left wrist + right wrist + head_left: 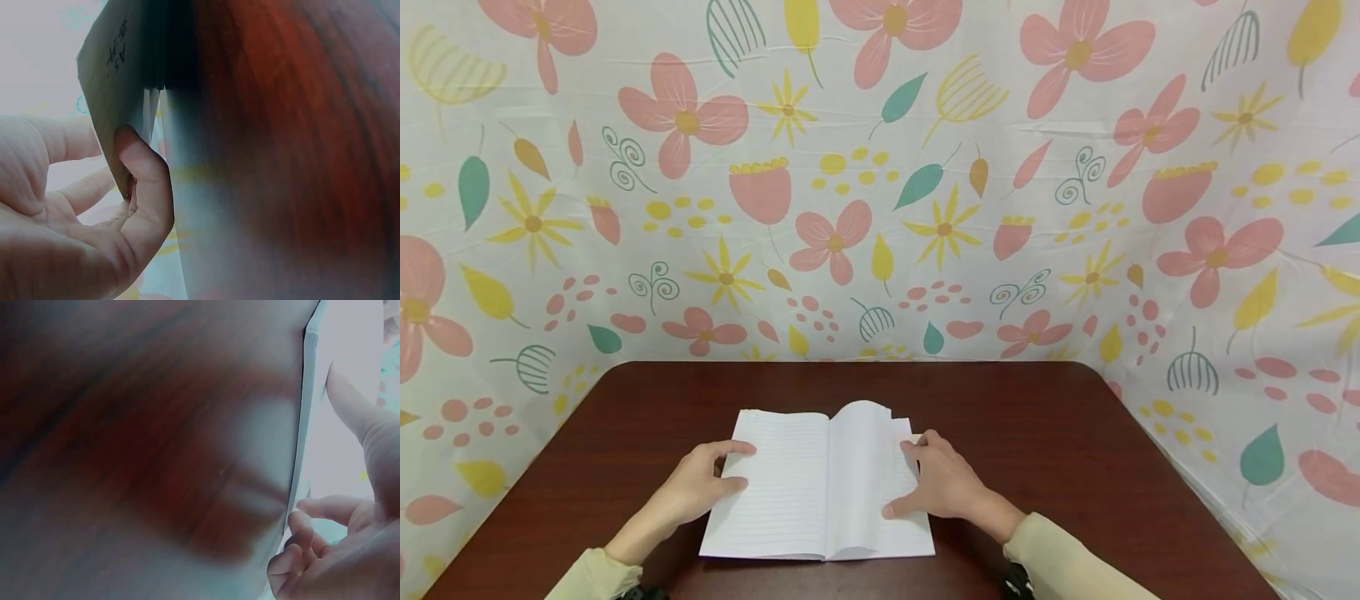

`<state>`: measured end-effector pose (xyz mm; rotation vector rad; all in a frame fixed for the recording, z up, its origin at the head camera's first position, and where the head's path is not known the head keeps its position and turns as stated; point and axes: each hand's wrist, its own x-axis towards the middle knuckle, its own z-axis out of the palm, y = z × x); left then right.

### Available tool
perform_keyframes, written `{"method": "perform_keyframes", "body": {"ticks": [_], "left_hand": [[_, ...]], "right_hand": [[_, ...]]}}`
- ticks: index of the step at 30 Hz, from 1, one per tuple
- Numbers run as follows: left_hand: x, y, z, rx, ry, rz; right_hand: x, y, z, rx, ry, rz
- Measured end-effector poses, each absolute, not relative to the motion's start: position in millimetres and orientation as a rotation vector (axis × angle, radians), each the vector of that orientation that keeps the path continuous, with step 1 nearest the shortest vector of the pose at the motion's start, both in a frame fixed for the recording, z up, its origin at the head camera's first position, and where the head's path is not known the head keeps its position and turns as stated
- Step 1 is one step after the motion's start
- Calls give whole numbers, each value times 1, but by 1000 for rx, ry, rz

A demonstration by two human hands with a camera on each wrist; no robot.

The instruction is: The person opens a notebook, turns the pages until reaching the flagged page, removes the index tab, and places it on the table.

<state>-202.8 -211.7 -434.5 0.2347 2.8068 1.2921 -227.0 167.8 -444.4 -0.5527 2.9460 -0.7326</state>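
An open notebook with ruled white pages lies on the dark table. A loose page arches up beside the spine, over the right half. My left hand grips the notebook's left side, thumb and index finger on the page edge. In the left wrist view, a curled finger presses the handwritten outer cover, which is tilted off the table. My right hand holds the right side. Its thumb lies on the white paper, while the other fingers bend at the notebook's edge.
The reddish-brown wooden table has rounded far corners. A flower-patterned cloth hangs behind it and along both sides.
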Motion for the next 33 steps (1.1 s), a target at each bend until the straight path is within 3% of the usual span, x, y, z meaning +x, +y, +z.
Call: {"method": "perform_keyframes", "body": {"ticks": [17,26,33], "left_hand": [[-202,-211,-432,229,2799,1311],[-202,-211,-431,214,2777,1300],[-201,-211,-431,219,2779,1294]], "right_hand": [[-239,163,-434,-600,2785,-801],[-230,179,-430,-810,2695,-745],[-220,181,-436,-766,2731,-817]]}}
